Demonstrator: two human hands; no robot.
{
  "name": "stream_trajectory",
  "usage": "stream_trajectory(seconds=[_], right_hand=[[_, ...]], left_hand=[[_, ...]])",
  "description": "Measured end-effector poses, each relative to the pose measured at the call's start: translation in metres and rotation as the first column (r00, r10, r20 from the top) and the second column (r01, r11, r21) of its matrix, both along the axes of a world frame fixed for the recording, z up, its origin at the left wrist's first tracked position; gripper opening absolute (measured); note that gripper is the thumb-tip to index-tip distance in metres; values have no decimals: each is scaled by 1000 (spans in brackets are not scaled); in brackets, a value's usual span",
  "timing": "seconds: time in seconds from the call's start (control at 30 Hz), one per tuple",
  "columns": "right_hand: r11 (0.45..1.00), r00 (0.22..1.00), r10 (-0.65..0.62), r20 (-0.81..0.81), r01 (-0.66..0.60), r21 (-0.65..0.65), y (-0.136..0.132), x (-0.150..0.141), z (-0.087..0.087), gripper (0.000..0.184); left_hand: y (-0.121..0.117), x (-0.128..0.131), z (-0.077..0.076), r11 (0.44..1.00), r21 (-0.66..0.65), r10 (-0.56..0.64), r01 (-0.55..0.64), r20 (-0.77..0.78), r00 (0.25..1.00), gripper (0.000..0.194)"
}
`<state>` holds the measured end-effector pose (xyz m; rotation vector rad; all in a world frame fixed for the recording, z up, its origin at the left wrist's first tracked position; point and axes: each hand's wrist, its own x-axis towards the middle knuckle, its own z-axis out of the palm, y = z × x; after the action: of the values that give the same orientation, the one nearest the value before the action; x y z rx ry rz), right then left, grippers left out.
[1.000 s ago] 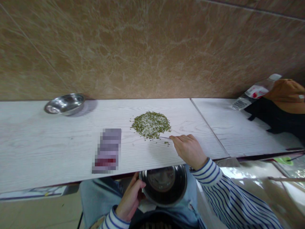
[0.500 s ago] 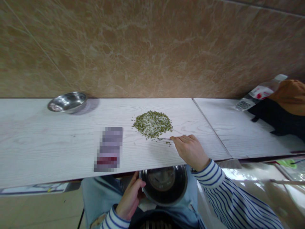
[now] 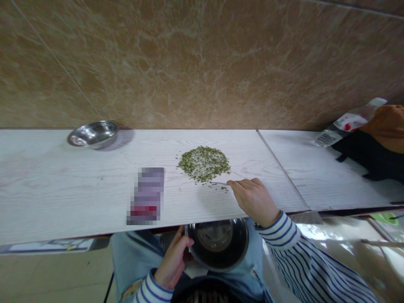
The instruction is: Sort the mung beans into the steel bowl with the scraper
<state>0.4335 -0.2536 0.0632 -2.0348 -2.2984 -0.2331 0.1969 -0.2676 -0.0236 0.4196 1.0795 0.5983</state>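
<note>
A flat heap of small green beans mixed with white grains (image 3: 204, 163) lies on the white wood-grain tabletop. At its near right edge, my right hand (image 3: 254, 200) pinches a thin metal utensil (image 3: 221, 183), spoon-like but seen nearly edge-on, its tip low by the heap. A few stray beans (image 3: 224, 188) lie just beneath that utensil. Below the table's front edge, my left hand (image 3: 176, 256) grips the left rim of a round metal bowl (image 3: 217, 263) over my lap, thumb on the rim and other fingers partly hidden. The bowl's dark inside shows no clear contents.
A shallow steel bowl (image 3: 93, 134) stands by the wall at the back left. A blurred-out phone-shaped rectangle (image 3: 147, 195) lies left of the heap. At the right are a plastic bottle (image 3: 350, 122) on its side and a black and orange cloth item (image 3: 372, 153). A seam (image 3: 282, 168) crosses the tabletop.
The view has shifted slightly, so things on the table appear a little farther right. Both hands keep their grips, and the heap looks the same.
</note>
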Motion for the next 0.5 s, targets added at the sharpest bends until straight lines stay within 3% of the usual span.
stream_trajectory(seconds=[0.2, 0.5], right_hand=[[1000, 1000, 3, -2, -3, -7, -2, -1, -1, 23], [999, 999, -34, 16, 34, 0, 4, 1, -2, 24]], left_hand=[[0, 2, 8, 1000, 2, 2, -2, -21, 1000, 52], [0, 1, 6, 1000, 7, 5, -5, -17, 1000, 53]])
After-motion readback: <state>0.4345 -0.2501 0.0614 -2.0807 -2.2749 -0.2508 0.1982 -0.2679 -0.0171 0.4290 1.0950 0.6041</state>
